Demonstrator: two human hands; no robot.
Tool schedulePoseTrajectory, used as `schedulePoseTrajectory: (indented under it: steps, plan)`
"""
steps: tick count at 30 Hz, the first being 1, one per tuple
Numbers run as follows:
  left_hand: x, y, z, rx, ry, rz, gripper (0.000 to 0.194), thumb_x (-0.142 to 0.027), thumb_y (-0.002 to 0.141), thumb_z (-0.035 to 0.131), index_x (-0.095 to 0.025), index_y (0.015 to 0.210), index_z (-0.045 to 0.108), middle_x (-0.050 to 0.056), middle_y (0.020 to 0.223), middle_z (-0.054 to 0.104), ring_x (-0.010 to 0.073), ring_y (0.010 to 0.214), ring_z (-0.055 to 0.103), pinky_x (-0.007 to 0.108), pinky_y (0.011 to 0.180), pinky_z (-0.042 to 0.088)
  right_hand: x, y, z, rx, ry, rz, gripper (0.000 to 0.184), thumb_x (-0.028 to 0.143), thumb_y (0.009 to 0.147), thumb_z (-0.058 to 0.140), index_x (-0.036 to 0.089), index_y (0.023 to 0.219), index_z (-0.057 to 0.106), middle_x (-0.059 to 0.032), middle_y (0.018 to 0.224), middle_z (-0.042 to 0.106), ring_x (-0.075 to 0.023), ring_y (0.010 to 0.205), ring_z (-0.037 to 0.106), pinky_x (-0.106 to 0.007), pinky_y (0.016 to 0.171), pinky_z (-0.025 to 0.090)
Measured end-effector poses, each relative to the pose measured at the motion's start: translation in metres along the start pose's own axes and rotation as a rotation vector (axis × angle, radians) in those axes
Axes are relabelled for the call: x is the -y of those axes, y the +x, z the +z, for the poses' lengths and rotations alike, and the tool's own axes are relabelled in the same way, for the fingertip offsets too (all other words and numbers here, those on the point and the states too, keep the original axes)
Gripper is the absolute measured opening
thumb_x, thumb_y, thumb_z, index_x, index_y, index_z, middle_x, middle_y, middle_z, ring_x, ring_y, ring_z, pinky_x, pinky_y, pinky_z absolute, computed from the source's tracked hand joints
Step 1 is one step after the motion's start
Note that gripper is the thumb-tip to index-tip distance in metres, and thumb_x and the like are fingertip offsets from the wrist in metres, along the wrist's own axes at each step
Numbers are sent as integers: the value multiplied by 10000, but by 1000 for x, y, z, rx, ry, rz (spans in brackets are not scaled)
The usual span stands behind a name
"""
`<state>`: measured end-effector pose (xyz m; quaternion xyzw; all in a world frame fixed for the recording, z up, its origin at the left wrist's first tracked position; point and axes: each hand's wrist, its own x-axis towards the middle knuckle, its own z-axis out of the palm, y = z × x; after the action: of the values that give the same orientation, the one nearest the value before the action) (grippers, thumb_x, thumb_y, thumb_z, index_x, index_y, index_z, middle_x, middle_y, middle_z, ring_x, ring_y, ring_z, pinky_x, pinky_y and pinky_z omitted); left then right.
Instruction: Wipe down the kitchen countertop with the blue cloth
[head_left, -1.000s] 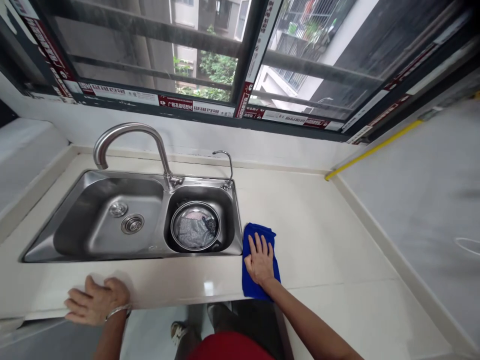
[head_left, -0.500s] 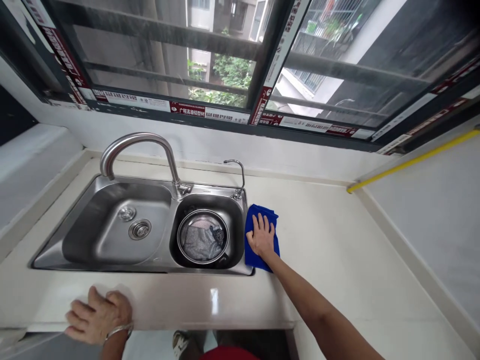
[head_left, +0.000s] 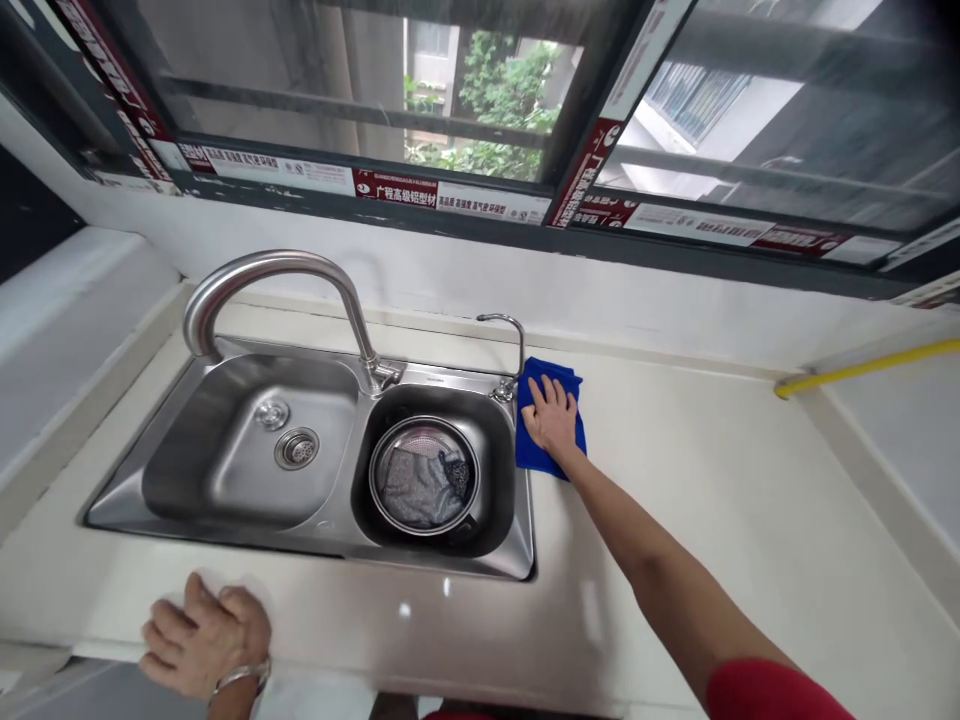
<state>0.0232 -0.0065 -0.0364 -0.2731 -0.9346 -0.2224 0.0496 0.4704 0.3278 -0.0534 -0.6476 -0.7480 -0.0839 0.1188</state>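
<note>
My right hand (head_left: 553, 418) lies on a blue cloth (head_left: 540, 462), pressing it from above with the fingers apart. The cloth rests on the pale countertop just right of the double steel sink (head_left: 334, 515), touching or close to its rim. At the lower left, my left hand (head_left: 206, 638) leans on the counter's front edge, fingers spread and holding nothing; a bracelet (head_left: 241, 677) circles that wrist. In the right basin sits a round metal strainer (head_left: 425, 527) with a folded grey cloth (head_left: 420, 487) inside. My right palm hides part of the blue cloth.
A large curved faucet (head_left: 281, 262) arches over the left basin (head_left: 247, 440). The small thin tap (head_left: 517, 345) stands close to the blue cloth. Behind runs a wall below a window (head_left: 480, 120); a yellow pipe (head_left: 862, 370) slants at the right.
My right hand has slid the blue cloth away from me along the sink's right side, toward the small tap. The view has shifted slightly. My left hand stays on the counter edge.
</note>
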Motion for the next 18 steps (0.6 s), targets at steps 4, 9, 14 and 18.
schedulePoseTrajectory:
  steps: [4, 9, 14, 18]
  plan:
    - [5, -1, 5, -108, 124, 60, 605, -389, 916, 368, -163, 1473, 436, 223, 1516, 416, 410, 1450, 315, 622, 1131, 269, -5, 22, 7, 37, -8, -28, 608, 292, 910, 379, 221, 1513, 410, -106, 1590, 389, -317, 1457, 304, -553, 1180, 242]
    - [9, -1, 8, -143, 110, 73, 607, -380, 902, 373, -163, 1465, 445, 220, 1524, 411, 402, 1457, 310, 629, 1141, 244, -7, 35, 11, 78, -21, -65, 634, 306, 912, 395, 231, 1541, 359, -110, 1622, 329, -337, 1460, 288, -578, 1174, 235]
    - [14, 1, 12, -138, 51, 87, 625, -364, 846, 466, -177, 1443, 472, 227, 1492, 435, 425, 1434, 330, 655, 1109, 250, -6, 28, 10, 106, -33, -62, 594, 326, 920, 387, 270, 1510, 415, -97, 1624, 329, -324, 1472, 271, -565, 1180, 218]
    - [13, 2, 12, -149, 53, 86, 615, -354, 851, 484, -179, 1440, 480, 235, 1499, 435, 436, 1433, 338, 674, 1112, 257, -2, 10, 2, 107, -34, -101, 524, 344, 923, 387, 286, 1425, 528, -83, 1632, 313, -310, 1482, 253, -541, 1185, 207]
